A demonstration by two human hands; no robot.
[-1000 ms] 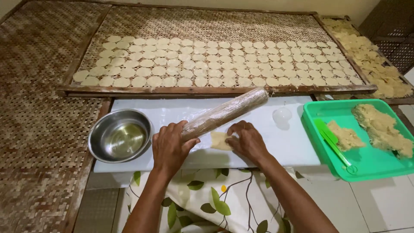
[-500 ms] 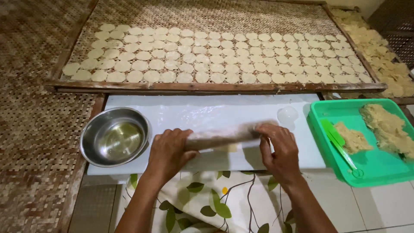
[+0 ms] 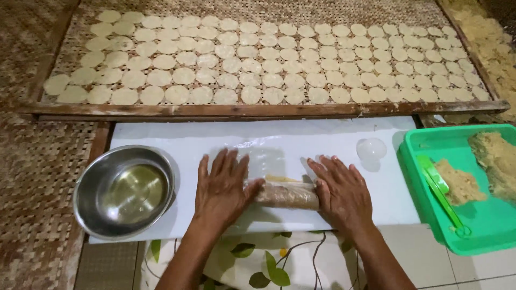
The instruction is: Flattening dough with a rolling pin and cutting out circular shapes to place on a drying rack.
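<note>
- The left hand (image 3: pixel 223 185) is lying palm down with its fingers stretched forward and slightly spread, its inner edge pressing on the left end of a brown cylindrical rolling pin wrapped in clear plastic (image 3: pixel 287 194); the hand is flat, not curled around the pin.
- The right hand (image 3: pixel 341 190) is mirroring it, palm down and fingers extended, resting on the pin's right end, likewise flat rather than clenched.
- Both forearms are reaching in from the bottom edge, angling toward each other.
- The rolling pin is lying crosswise on a white rectangular board (image 3: pixel 161 142), between the two hands, with a thin strip of pale yellow dough (image 3: pixel 279 178) showing just beyond it.
- A round shiny steel bowl (image 3: pixel 124 190) is sitting on the board's left end, near the left hand.
- A small clear plastic cup (image 3: pixel 371 149) is standing upside down on the board, near the right hand.
- A green plastic tray (image 3: pixel 484 225) holding crumbly tan dough is lying to the right.
- A wooden-framed woven rack (image 3: pixel 258 110) filled with rows of pale round discs is stretching beyond the board.
</note>
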